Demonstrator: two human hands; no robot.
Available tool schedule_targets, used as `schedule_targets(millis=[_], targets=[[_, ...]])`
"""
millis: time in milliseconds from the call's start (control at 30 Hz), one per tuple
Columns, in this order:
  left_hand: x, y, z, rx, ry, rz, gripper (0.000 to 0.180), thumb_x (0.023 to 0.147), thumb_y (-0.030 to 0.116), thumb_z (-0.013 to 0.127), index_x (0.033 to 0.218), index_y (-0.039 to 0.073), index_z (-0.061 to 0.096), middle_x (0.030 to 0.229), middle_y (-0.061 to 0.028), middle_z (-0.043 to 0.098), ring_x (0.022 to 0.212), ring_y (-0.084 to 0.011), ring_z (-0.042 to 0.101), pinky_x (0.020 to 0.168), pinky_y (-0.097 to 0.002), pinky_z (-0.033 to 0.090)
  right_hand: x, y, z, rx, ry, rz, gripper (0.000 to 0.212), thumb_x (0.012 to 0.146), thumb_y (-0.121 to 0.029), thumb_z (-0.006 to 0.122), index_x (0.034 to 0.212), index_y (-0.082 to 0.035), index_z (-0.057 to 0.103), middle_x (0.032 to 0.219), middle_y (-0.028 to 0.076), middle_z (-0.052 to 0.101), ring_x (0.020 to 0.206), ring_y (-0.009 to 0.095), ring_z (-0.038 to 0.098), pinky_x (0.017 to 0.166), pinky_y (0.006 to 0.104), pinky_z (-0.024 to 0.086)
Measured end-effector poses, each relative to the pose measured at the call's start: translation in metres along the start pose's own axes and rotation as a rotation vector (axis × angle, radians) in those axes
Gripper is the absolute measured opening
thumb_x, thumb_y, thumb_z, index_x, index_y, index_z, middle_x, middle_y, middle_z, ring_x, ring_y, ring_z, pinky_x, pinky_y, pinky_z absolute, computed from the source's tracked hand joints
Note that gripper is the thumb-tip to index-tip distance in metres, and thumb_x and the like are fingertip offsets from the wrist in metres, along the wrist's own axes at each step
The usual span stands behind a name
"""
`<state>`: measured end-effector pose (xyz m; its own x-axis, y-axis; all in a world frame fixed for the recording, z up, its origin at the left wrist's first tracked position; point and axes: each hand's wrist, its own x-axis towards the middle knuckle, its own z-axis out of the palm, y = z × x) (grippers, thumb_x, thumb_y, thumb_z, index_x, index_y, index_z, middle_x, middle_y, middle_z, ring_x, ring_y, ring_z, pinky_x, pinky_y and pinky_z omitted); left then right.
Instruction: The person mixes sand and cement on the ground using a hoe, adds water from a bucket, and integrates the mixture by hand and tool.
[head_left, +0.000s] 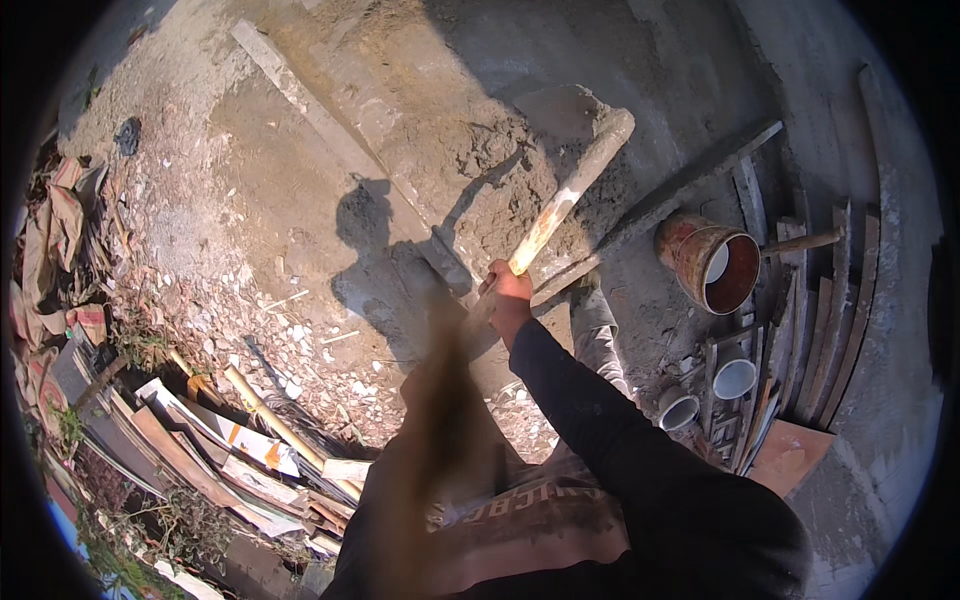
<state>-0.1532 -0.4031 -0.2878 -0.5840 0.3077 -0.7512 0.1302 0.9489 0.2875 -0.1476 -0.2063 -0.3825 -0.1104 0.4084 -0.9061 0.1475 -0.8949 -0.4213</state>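
Observation:
My right hand (508, 288) is closed round a long wooden handle (562, 205), which slants up and away to the right. At its far end the mud-caked handle meets what looks like a hoe's flat grey blade (556, 104), resting in wet mortar (500, 165). Close to the camera, a blurred brown shape (440, 420) crosses my lap, probably the near end of the same handle. I cannot make out my left hand; neither its fingers nor its forearm show. A plank (330, 130) borders the mortar on the left, and another plank (690, 185) on the right.
A mortar-stained bucket (690, 250) lies tilted at the right, above two small white containers (735, 378). Long boards (835, 310) lie farther right. Scrap wood (230, 450), rubble (200, 260) and crumpled sacks (55, 230) cover the left. My shadow falls across the ground ahead.

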Motion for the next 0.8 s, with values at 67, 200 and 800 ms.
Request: schedule_targets(millis=[67, 200, 800], targets=[[0.045, -0.049, 0.06, -0.005, -0.002, 0.32, 0.037, 0.08, 0.031, 0.075, 0.111, 0.012, 0.067, 0.09, -0.0194, 0.072, 0.09, -0.0416, 0.07, 0.075, -0.0528, 0.054, -0.001, -0.032, -0.006, -0.002, -0.043, -0.346, 0.008, 0.087, -0.005, 0.059, 0.091, -0.004, 0.051, 0.067, 0.006, 0.053, 0.052, 0.02, 0.055, 0.049, 0.0362, 0.048], [0.069, 0.08, 0.105, -0.233, -0.295, 0.247, 0.053, 0.081, 0.04, 0.077, 0.118, 0.003, 0.065, 0.095, -0.0263, 0.07, 0.095, -0.0443, 0.068, 0.08, -0.0504, 0.054, 0.031, -0.134, -0.073, -0.253, 0.04, -0.686, 0.026, 0.096, -0.008, 0.06, 0.108, -0.003, 0.037, 0.072, 0.007, 0.054, 0.047, 0.015, 0.054, 0.045, 0.0331, 0.051], [-0.047, 0.307, -0.083, -1.179, -0.764, -0.137, 0.04, 0.094, 0.027, 0.067, 0.118, -0.001, 0.05, 0.094, -0.0069, 0.057, 0.066, -0.0139, 0.058, 0.061, -0.0304, 0.05, 0.098, -0.207, -0.106, -0.164, -0.252, 0.423, 0.011, 0.096, -0.004, 0.051, 0.085, -0.001, 0.053, 0.067, 0.007, 0.054, 0.056, 0.02, 0.056, 0.053, 0.0346, 0.052]])
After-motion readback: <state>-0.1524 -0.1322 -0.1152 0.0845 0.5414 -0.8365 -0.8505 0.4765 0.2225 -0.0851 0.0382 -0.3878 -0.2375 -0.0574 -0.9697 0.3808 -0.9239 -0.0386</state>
